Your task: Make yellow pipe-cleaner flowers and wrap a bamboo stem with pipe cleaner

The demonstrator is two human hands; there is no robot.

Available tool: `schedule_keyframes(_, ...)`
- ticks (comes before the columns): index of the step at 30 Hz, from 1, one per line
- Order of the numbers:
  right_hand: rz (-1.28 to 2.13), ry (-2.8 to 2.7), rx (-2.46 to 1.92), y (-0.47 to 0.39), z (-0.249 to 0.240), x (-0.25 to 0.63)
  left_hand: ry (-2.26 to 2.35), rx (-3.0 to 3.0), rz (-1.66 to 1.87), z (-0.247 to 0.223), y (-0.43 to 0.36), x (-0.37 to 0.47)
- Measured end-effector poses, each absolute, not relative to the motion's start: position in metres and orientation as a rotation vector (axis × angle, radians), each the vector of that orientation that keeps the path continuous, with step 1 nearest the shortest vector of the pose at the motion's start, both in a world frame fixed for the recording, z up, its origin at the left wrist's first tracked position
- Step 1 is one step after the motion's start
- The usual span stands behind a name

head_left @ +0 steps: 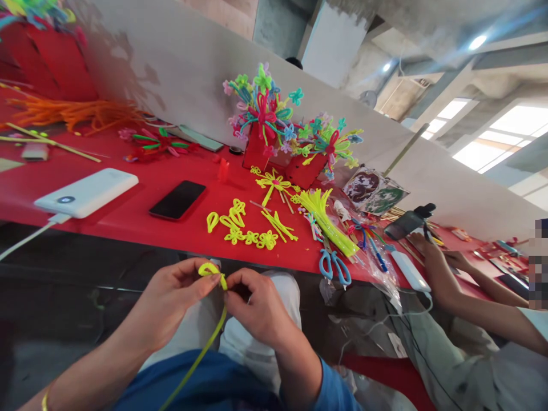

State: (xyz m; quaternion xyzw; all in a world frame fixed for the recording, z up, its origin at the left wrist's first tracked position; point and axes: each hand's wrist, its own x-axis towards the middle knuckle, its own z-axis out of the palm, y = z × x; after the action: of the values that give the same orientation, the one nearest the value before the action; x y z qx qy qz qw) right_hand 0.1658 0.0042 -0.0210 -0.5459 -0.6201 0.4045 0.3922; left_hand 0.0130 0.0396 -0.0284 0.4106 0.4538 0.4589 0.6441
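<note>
Above my lap, my left hand pinches a yellow pipe cleaner bent into a loop. My right hand grips the same pipe cleaner just beside the loop, fingertips close to the left ones. Its long straight tail hangs down toward my blue clothing. On the table ahead lie yellow pipe-cleaner loops and small yellow flowers. Short yellow pieces rest next to them. Behind is a larger yellow pipe-cleaner flower. A bundle of straight yellow pipe cleaners lies to the right, near blue-handled scissors.
On the red table are a black phone and a white power bank with a cable. Colourful pipe-cleaner bouquets stand in red boxes by the partition. Orange pipe cleaners lie far left. A co-worker's arms reach in from the right.
</note>
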Motion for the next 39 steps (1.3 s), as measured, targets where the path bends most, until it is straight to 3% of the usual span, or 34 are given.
schedule_keyframes(15, 0.34, -2.12, -1.398, 0.004, -0.019, 0.177, 1.179, 1.086, 0.916, -0.044, 0.031, 0.01)
schedule_keyframes(27, 0.9, -1.9, -1.272, 0.004, -0.015, 0.186, 1.054, 0.966, 0.67, -0.021, 0.023, 0.015)
schedule_keyframes(39, 0.806, -1.73, -1.347, 0.003, -0.018, 0.168, 1.085, 0.897, 0.806, -0.03, 0.024, 0.017)
